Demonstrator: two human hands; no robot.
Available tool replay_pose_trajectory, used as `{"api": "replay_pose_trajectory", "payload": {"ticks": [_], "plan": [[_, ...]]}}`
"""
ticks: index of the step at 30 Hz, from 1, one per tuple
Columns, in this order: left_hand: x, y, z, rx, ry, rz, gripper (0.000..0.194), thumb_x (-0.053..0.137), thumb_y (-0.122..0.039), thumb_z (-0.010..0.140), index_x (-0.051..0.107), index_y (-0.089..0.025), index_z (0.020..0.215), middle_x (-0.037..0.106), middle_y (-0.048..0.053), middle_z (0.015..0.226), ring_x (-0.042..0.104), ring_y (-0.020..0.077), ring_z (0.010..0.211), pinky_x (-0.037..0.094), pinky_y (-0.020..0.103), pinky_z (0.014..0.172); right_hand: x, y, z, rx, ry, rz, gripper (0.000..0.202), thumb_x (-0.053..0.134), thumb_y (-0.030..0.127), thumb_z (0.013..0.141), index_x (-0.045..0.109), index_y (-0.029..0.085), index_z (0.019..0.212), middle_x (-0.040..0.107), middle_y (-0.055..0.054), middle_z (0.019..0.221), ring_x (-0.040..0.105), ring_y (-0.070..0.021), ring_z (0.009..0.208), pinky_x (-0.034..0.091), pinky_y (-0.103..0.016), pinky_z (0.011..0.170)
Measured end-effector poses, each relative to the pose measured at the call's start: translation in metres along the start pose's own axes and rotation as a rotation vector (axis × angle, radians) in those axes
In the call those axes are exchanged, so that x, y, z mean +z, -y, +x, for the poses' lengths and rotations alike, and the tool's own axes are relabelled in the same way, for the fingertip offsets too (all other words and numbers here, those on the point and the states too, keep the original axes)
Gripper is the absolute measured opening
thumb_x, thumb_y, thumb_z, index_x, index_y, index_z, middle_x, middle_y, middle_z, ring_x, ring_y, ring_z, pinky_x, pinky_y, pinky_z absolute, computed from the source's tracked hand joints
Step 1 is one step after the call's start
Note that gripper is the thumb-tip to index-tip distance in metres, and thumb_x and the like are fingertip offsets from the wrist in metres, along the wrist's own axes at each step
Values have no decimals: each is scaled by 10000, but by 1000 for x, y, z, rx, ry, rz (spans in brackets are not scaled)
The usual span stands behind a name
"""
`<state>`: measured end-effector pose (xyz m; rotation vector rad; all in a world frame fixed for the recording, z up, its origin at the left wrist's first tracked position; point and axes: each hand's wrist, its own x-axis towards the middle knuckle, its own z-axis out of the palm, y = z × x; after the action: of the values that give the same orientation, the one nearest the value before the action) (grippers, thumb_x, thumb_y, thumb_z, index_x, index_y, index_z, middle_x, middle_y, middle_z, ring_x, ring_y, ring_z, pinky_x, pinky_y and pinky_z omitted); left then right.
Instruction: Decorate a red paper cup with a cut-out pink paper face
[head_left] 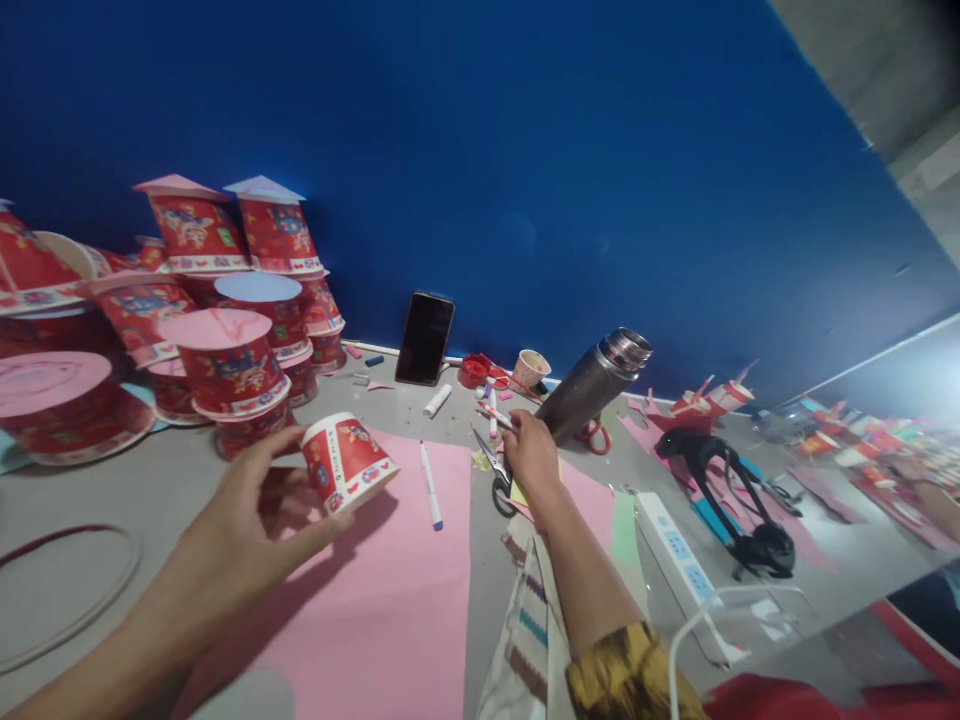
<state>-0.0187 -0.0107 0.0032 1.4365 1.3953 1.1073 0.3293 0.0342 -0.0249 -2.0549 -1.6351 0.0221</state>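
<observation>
Left of center, the left hand (232, 525) is gripping a red paper cup (346, 460). Mid-frame, the right hand (534, 455) is half-curling over gray tabletop (375, 405), hold unclear; blue wall (450, 150) is filling the top.

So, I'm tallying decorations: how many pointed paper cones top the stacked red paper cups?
2 clearly: a pink paper cone and, to its right, a pale blue paper cone, both atop stacked red paper cups at left; others may be hidden.

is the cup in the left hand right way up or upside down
Upside down and tilted: the left hand holds the cup with its narrower end uppermost and its wider rim below.
</observation>
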Motion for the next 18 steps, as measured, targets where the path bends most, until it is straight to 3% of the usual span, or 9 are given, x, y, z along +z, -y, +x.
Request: {"api": "replay_pose_trajectory", "payload": {"ticks": [3,5,10,14,18], "plan": [[-1,10,5,470,-88,279,773,737,-536,807,425,-290,1470,472,159,1462,566,399,1270,551,579,980,-1,0,-1,-24,-2,-8,316,616,163,910,705,182,1214,761,-129,1148,658,-304,1087,475,-358,944],[-2,12,5,650,-112,411,665,654,-443,916,379,-312,1507,453,159,1464,509,395,1350,522,587,1043,-1,0,-1,-35,-3,-11,321,616,174,918,699,172,1227,757,-139,1168,655,-313,1104,470,-365,965],[-4,11,-1,684,-101,642,603,556,-367,993,336,-326,1552,422,152,1500,476,392,1397,444,607,1144,1,-2,-1,-50,6,-23,314,635,183,912,702,167,1219,757,-142,1156,656,-319,1098,471,-369,965],[-2,16,-2,727,-40,683,631,544,-313,981,326,-310,1573,426,151,1521,475,380,1403,454,552,1149,3,-6,1,-51,2,-40,347,609,109,890,710,187,1212,760,-129,1143,658,-304,1069,475,-355,935],[-1,21,-1,729,29,692,624,552,-294,967,369,-277,1564,439,174,1516,470,406,1411,438,579,1156,4,-8,2,-66,-16,-60,404,532,41,895,721,204,1212,757,-118,1079,641,-285,1070,473,-332,919]]}}
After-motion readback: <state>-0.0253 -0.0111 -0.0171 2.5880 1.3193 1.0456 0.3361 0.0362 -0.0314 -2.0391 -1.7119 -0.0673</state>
